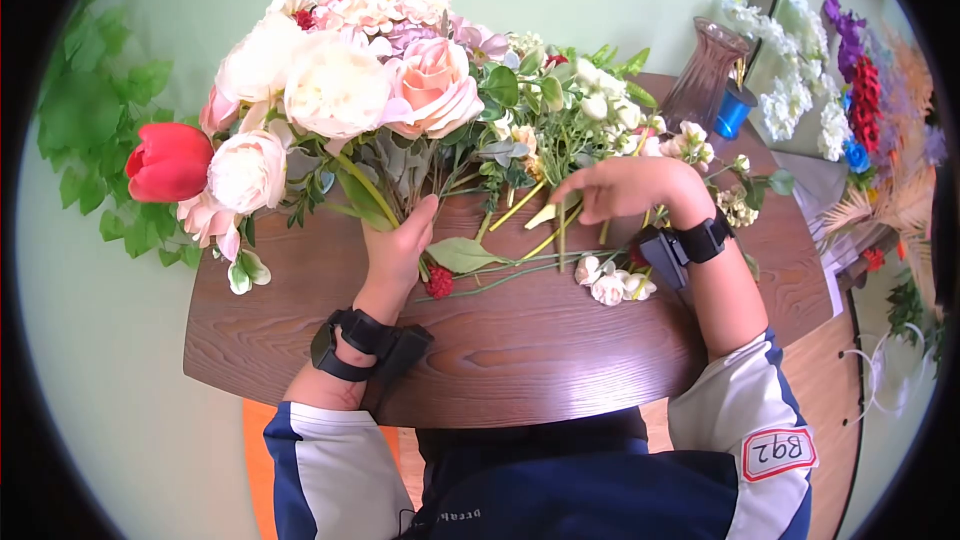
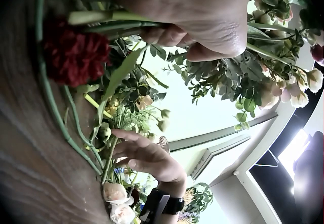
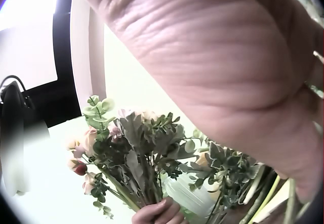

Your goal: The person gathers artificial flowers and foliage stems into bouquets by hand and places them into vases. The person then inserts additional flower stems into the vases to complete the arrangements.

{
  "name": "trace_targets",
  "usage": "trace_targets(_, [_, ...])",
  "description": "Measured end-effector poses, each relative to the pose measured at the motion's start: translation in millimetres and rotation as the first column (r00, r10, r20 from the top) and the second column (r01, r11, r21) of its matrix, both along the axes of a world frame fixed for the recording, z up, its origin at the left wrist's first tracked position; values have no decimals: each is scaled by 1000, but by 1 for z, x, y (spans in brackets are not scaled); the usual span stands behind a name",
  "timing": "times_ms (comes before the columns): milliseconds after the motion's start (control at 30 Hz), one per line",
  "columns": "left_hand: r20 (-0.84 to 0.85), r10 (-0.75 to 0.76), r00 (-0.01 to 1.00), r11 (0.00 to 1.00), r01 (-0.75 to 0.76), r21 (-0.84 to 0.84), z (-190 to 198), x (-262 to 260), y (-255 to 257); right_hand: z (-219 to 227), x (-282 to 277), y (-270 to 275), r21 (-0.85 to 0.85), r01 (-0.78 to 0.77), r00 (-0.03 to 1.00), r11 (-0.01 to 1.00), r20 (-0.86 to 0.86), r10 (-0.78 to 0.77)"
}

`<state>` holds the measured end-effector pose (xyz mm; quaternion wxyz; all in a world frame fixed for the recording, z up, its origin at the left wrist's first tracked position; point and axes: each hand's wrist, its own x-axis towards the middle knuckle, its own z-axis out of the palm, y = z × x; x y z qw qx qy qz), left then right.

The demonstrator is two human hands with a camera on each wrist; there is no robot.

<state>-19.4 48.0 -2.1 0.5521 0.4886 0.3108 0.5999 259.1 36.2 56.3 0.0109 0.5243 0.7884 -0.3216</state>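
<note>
From the head view, the left hand (image 1: 398, 240) grips the stems of a bouquet (image 1: 340, 90), whose blooms fan out above and to the left of it, a red tulip (image 1: 170, 162) at the edge. The right hand (image 1: 640, 190) reaches over loose stems on the desk (image 1: 520, 340), fingers extended; whether it pinches one I can't tell. Small white roses (image 1: 612, 285) lie just below it, a glass vase (image 1: 706, 65) above it.

In the left wrist view, a dark red flower (image 2: 76, 54) sits beside the gripping hand.

The right wrist view shows the left hand's curled fingers round the bouquet's stems, grey-green leaves (image 3: 136, 168) spreading above them.
</note>
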Motion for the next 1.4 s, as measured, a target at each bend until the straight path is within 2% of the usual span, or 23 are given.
trace_targets(100, [-1,-14,1000,1000,14,0,-1,-1,0,1,3,10,70,67,995,995,-81,-61])
trace_targets(133, [-1,-12,1000,1000,12,-1,-1,-2,-1,-1,2,10,47,196,965,980,-188,-184])
trace_targets(167, [-4,-10,1000,1000,10,5,0,-1,-1,-1,0,11,46,193,965,980,-187,-181])
trace_targets(233, [-8,-4,1000,1000,4,11,1,0,-2,2,-8,12,-11,513,844,858,-175,-507])
trace_targets(433, [-62,37,997,999,-37,2,-17,-6,9,-26,-8,23,-34,490,828,871,-293,-478])
trace_targets(500, [-150,118,982,987,-99,129,-22,-4,13,-27,-8,28,-1,543,696,840,-558,-451])
trace_targets(633, [-196,129,972,991,-118,63,-18,-3,11,-18,-2,28,-91,651,358,754,-839,-410])
trace_targets(667, [-237,143,961,989,-129,73,-15,-3,10,-16,-1,29,-85,651,361,754,-840,-405])
trace_targets(733, [-260,191,946,979,-164,121,-11,-1,11,-8,-3,24,2,714,263,700,-928,-266])
trace_targets(767, [-286,240,928,966,-200,162,-10,-1,10,-2,-4,20,6,713,267,701,-927,-263])
trace_targets(833, [-327,333,884,934,-261,246,-11,-3,15,19,-16,4,100,712,224,696,-970,-90])
trace_targets(900, [-406,548,732,817,-363,448,-7,-4,15,40,-28,-17,164,747,259,645,-964,-54])
trace_targets(933, [-482,506,716,861,-379,340,1,-4,8,45,-29,-24,235,741,292,629,-956,14])
trace_targets(967, [-481,509,714,859,-384,339,1,-5,8,49,-29,-30,304,733,324,608,-943,81])
trace_targets(1033, [-284,711,643,619,-381,686,0,-7,12,64,-35,-50,284,753,306,594,-950,65])
trace_targets(1067, [-446,648,618,741,-374,558,-11,-13,15,67,-38,-57,260,775,286,576,-957,47])
trace_targets(1100, [-445,648,618,741,-376,557,-6,-10,11,67,-40,-61,262,773,288,577,-956,47])
trace_targets(1167, [-276,627,729,742,-450,498,7,-2,3,67,-45,-68,320,692,278,647,-945,170])
trace_targets(1200, [-400,574,714,761,-285,583,6,-13,8,69,-50,-75,315,641,274,700,-946,174])
trace_targets(1233, [-302,543,783,768,-318,555,3,-8,11,69,-54,-82,317,641,277,699,-945,175])
trace_targets(1300, [-423,587,691,776,-330,538,5,-11,5,68,-62,-98,254,551,432,795,-902,-11])
trace_targets(1333, [-419,586,694,776,-330,538,8,-9,4,70,-70,-104,187,498,434,847,-899,-56])
trace_targets(1400, [-681,597,425,796,-420,436,13,-4,1,73,-87,-117,52,368,424,928,-898,-119])
